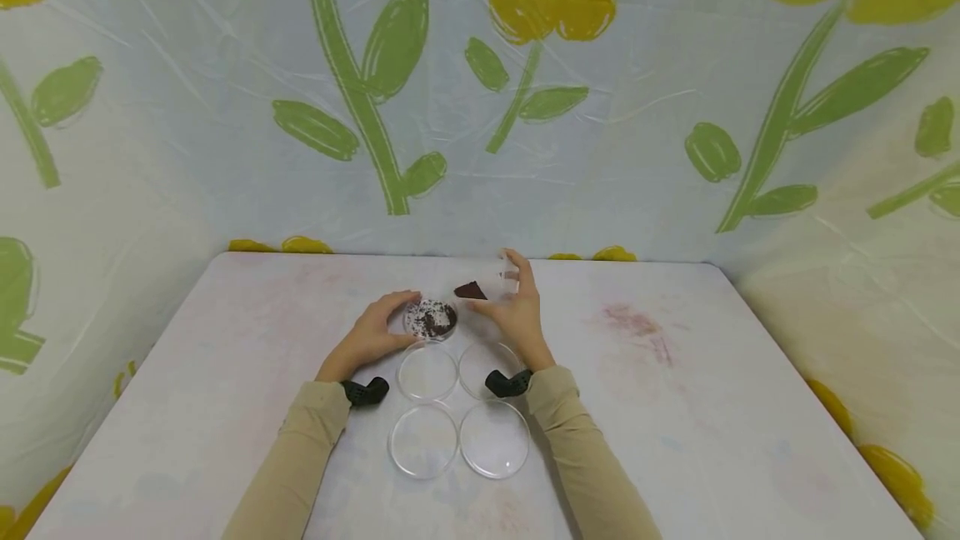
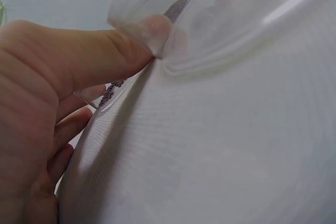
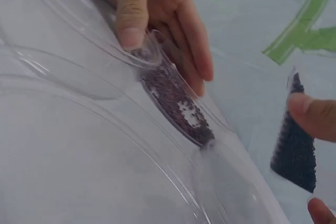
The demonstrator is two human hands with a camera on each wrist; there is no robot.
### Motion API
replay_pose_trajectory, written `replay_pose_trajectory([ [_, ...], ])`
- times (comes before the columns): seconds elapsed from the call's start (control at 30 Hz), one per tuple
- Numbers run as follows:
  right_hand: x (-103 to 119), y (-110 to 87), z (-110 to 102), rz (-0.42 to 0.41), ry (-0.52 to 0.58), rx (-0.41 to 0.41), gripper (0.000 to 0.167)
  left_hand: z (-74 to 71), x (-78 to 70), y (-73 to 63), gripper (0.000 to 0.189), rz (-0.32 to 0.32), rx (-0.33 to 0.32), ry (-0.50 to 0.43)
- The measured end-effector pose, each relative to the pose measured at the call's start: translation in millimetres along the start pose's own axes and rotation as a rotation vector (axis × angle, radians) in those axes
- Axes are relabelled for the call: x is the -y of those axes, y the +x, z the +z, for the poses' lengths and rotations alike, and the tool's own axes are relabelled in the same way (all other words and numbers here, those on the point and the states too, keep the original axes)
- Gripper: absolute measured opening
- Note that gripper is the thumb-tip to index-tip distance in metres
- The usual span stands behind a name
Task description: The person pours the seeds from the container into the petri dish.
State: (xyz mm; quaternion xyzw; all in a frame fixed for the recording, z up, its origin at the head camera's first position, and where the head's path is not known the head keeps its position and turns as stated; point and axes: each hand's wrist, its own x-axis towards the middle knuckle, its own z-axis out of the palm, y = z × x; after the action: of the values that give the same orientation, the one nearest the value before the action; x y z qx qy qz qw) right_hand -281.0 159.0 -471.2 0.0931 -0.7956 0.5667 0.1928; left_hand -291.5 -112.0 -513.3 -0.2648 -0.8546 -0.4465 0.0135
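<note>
My left hand [image 1: 369, 333] holds a round clear petri dish [image 1: 431, 319] by its side, thumb and fingers curved round the rim. Dark brown granules lie patchily over its bottom, with bare spots among them. Just right of it, my right hand [image 1: 517, 317] grips a clear, see-through container between thumb and fingers, raised and tilted above the tabletop. A mass of dark granules [image 1: 471, 291] has slid to the low side of that container, toward the petri dish. In the right wrist view this mass [image 3: 296, 142] shows beside the right thumb [image 3: 315, 114].
Nearer to me lie several clear round dishes: a back left one [image 1: 427, 373], a back right one [image 1: 480, 361] partly under the right wrist, a front left one [image 1: 423, 442] and a front right one [image 1: 494, 440]. A flowered curtain [image 1: 600, 173] hangs behind the pale table [image 1: 645, 440].
</note>
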Motion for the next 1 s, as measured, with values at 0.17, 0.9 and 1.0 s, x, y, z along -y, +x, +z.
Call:
replay_pose_trajectory([
  [0.17, 16.4, -3.2, -19.9, 0.057, 0.075, -0.004, 0.095, -0.5, -0.6, -0.6, 0.076, -0.004, -0.005, 0.006],
  [0.9, -7.0, 5.3, -105.6, 0.155, 0.093, -0.027, 0.092, -2.3, -2.8, -0.2, 0.075, 0.016, -0.002, 0.003],
  [1.0, -11.9, 6.0, -112.0, 0.175, 0.063, -0.016, 0.093, -2.0, -1.6, 0.3, 0.075, 0.014, -0.007, 0.008],
])
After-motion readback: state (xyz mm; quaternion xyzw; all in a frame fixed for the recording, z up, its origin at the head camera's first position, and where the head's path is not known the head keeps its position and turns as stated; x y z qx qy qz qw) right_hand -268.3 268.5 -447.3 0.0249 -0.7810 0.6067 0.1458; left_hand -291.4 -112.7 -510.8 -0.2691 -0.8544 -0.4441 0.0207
